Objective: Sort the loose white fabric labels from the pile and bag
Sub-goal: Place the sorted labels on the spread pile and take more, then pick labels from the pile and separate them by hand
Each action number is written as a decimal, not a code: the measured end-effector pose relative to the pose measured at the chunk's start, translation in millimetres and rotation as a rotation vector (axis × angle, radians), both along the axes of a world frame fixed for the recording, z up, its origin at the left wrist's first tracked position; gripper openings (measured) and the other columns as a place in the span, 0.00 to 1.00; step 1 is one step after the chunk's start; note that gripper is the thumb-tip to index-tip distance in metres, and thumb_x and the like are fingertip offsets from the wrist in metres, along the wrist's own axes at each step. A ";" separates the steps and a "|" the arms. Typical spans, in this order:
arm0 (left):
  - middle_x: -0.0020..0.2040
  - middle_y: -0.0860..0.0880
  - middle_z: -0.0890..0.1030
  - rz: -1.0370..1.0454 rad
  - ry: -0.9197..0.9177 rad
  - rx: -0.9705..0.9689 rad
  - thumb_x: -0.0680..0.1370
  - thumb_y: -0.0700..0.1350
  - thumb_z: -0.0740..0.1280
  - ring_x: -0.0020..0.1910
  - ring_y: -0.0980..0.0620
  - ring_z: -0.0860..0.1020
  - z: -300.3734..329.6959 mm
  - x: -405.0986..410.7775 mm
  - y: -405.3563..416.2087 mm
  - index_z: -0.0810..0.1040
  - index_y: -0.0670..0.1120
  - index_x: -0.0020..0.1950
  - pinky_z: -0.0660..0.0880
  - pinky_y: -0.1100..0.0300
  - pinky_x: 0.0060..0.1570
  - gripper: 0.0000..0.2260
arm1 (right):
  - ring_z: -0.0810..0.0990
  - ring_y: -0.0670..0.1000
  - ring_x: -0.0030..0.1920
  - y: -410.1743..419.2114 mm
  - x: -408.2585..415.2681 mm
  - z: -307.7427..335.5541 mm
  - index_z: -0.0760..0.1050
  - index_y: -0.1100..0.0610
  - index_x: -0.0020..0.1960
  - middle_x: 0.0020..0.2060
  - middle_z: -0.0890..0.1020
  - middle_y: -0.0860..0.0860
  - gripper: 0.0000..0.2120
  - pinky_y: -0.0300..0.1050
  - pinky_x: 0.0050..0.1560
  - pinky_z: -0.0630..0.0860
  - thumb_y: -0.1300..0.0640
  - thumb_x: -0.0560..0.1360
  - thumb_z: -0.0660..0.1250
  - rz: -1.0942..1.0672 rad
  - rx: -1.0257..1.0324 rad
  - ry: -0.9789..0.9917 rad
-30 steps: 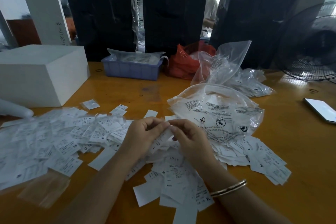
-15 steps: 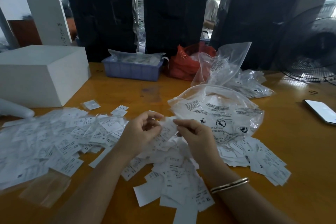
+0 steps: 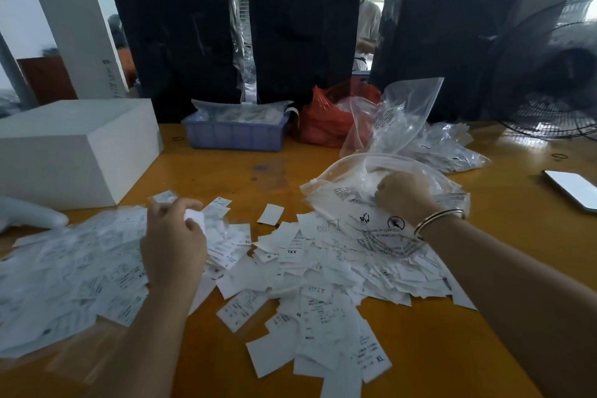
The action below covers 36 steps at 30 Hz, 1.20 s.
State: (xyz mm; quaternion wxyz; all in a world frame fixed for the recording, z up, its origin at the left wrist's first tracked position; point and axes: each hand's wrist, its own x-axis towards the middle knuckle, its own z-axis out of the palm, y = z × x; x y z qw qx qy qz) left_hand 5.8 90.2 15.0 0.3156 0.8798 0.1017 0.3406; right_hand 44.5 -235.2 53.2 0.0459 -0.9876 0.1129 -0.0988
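Observation:
Loose white fabric labels (image 3: 323, 271) lie heaped in the middle of the yellow table (image 3: 452, 349), with a flatter spread of labels (image 3: 74, 268) to the left. My left hand (image 3: 172, 242) hovers over that left spread, fingers pinched on a white label (image 3: 195, 216). Further right, my right hand (image 3: 402, 195) is closed inside the mouth of a clear printed plastic bag (image 3: 361, 213) that lies on the heap's far right. What the right fingers hold is hidden.
A white box (image 3: 74, 149) stands at the left, a blue tray (image 3: 235, 132) and red bag (image 3: 329, 119) at the back, more clear bags (image 3: 436, 142) behind. A phone (image 3: 571, 187) lies at the right edge, a fan (image 3: 555, 74) beyond it. Dark bundles line the far side.
My hands were together over the heap's middle. They have parted: the left hand went left with a label, the right hand reached right into the clear bag.

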 end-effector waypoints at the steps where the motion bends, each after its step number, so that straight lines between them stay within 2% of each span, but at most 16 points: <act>1: 0.57 0.41 0.74 0.030 0.030 0.041 0.76 0.33 0.65 0.44 0.49 0.70 -2.3 0.5 1.8 0.79 0.47 0.54 0.70 0.53 0.42 0.12 | 0.77 0.53 0.46 -1.3 -0.6 -6.3 0.77 0.61 0.46 0.50 0.80 0.55 0.12 0.43 0.48 0.73 0.53 0.78 0.61 -0.017 -0.027 0.076; 3: 0.56 0.42 0.74 0.089 0.110 0.127 0.75 0.34 0.67 0.44 0.48 0.71 -6.7 2.1 3.1 0.79 0.49 0.53 0.67 0.51 0.44 0.12 | 0.75 0.55 0.45 0.4 -3.9 -15.5 0.73 0.59 0.44 0.49 0.79 0.56 0.09 0.45 0.46 0.70 0.54 0.78 0.61 -0.036 0.000 0.112; 7: 0.58 0.41 0.74 0.139 0.189 0.214 0.72 0.37 0.71 0.55 0.41 0.72 -10.1 4.9 3.8 0.80 0.50 0.52 0.68 0.46 0.50 0.12 | 0.79 0.57 0.48 5.2 -4.2 -17.6 0.79 0.58 0.50 0.48 0.81 0.55 0.08 0.48 0.52 0.71 0.59 0.77 0.62 -0.039 -0.048 0.005; 10: 0.57 0.40 0.75 0.110 0.117 0.234 0.71 0.35 0.71 0.55 0.39 0.71 -7.6 4.1 -0.1 0.81 0.48 0.51 0.68 0.46 0.49 0.12 | 0.79 0.56 0.48 4.7 -3.8 -16.9 0.81 0.55 0.46 0.46 0.80 0.53 0.09 0.53 0.62 0.67 0.60 0.76 0.61 -0.055 0.001 -0.072; 12: 0.57 0.41 0.76 0.042 0.037 0.251 0.72 0.35 0.70 0.56 0.40 0.71 -4.9 2.0 -6.2 0.81 0.47 0.51 0.68 0.47 0.50 0.11 | 0.77 0.54 0.42 2.7 -5.2 -17.1 0.80 0.56 0.39 0.41 0.79 0.51 0.11 0.55 0.62 0.66 0.59 0.76 0.60 -0.053 0.070 -0.121; 14: 0.55 0.43 0.77 -0.066 -0.039 0.269 0.73 0.35 0.69 0.55 0.42 0.73 -2.5 -1.3 -13.6 0.81 0.46 0.50 0.67 0.51 0.50 0.09 | 0.74 0.53 0.35 -0.5 -7.9 -16.8 0.75 0.58 0.32 0.33 0.76 0.50 0.15 0.52 0.54 0.69 0.58 0.76 0.60 -0.024 0.133 -0.187; 17: 0.51 0.47 0.79 -0.300 -0.130 0.245 0.74 0.36 0.69 0.52 0.47 0.74 0.3 -6.7 -26.8 0.82 0.46 0.48 0.67 0.55 0.50 0.07 | 0.77 0.52 0.34 1.8 -13.4 -8.5 0.81 0.59 0.40 0.33 0.81 0.51 0.14 0.43 0.38 0.72 0.55 0.78 0.61 0.026 0.220 -0.404; 19: 0.51 0.53 0.77 -0.480 -0.102 0.109 0.76 0.39 0.67 0.53 0.54 0.72 2.1 -10.7 -34.4 0.81 0.49 0.49 0.67 0.60 0.52 0.06 | 0.74 0.46 0.29 15.7 -22.0 1.6 0.81 0.58 0.42 0.32 0.80 0.47 0.12 0.33 0.28 0.67 0.55 0.78 0.63 0.101 0.392 -0.539; 21: 0.51 0.60 0.76 -0.626 -0.015 -0.034 0.78 0.43 0.65 0.53 0.59 0.72 3.9 -14.3 -39.9 0.78 0.55 0.50 0.66 0.69 0.49 0.07 | 0.75 0.50 0.28 36.1 -35.0 7.4 0.79 0.56 0.40 0.31 0.80 0.49 0.10 0.35 0.29 0.71 0.56 0.78 0.64 0.203 0.578 -0.589; 23: 0.51 0.61 0.76 -0.699 0.042 -0.126 0.79 0.46 0.64 0.51 0.62 0.74 4.5 -16.3 -41.8 0.77 0.60 0.49 0.66 0.71 0.46 0.08 | 0.80 0.55 0.33 58.4 -50.8 4.4 0.79 0.55 0.42 0.33 0.82 0.52 0.08 0.44 0.33 0.76 0.55 0.78 0.64 0.267 0.731 -0.559; 24: 0.51 0.61 0.77 -0.726 0.061 -0.174 0.79 0.47 0.63 0.51 0.63 0.75 4.9 -17.1 -42.0 0.76 0.61 0.49 0.68 0.70 0.45 0.08 | 0.81 0.53 0.34 69.7 -59.1 1.1 0.79 0.54 0.44 0.33 0.82 0.50 0.08 0.46 0.33 0.77 0.54 0.77 0.64 0.289 0.807 -0.518; 26: 0.51 0.60 0.78 -0.790 0.110 -0.288 0.79 0.52 0.64 0.50 0.64 0.75 6.7 -18.1 -41.6 0.77 0.61 0.51 0.71 0.66 0.46 0.05 | 0.81 0.46 0.31 90.0 -73.0 -7.5 0.79 0.50 0.43 0.33 0.83 0.47 0.07 0.45 0.33 0.77 0.54 0.77 0.64 0.342 0.999 -0.383; 28: 0.52 0.61 0.79 -0.877 0.194 -0.385 0.74 0.58 0.63 0.51 0.64 0.76 7.1 -19.3 -41.1 0.77 0.61 0.55 0.73 0.67 0.48 0.11 | 0.79 0.43 0.29 105.3 -82.0 -15.7 0.79 0.50 0.41 0.32 0.83 0.46 0.08 0.41 0.32 0.74 0.56 0.77 0.64 0.393 1.148 -0.260; 30: 0.53 0.63 0.79 -0.935 0.280 -0.411 0.71 0.62 0.65 0.53 0.64 0.76 6.1 -19.4 -42.3 0.76 0.63 0.56 0.74 0.69 0.46 0.15 | 0.78 0.44 0.28 113.7 -85.5 -22.0 0.79 0.51 0.41 0.31 0.83 0.46 0.08 0.39 0.31 0.72 0.55 0.77 0.64 0.413 1.197 -0.206; 33: 0.49 0.67 0.81 -0.931 0.313 -0.395 0.70 0.64 0.68 0.51 0.68 0.77 4.8 -19.3 -45.4 0.79 0.62 0.50 0.72 0.76 0.41 0.12 | 0.78 0.46 0.28 118.1 -85.7 -26.9 0.80 0.52 0.41 0.31 0.83 0.47 0.09 0.40 0.29 0.71 0.55 0.78 0.64 0.396 1.214 -0.188; 36: 0.43 0.60 0.84 -0.929 0.313 -0.461 0.66 0.63 0.66 0.44 0.64 0.80 5.2 -19.1 -44.7 0.82 0.55 0.47 0.72 0.74 0.38 0.17 | 0.78 0.47 0.28 118.5 -85.5 -29.8 0.81 0.51 0.41 0.31 0.83 0.49 0.11 0.48 0.32 0.73 0.54 0.79 0.63 0.360 1.257 -0.172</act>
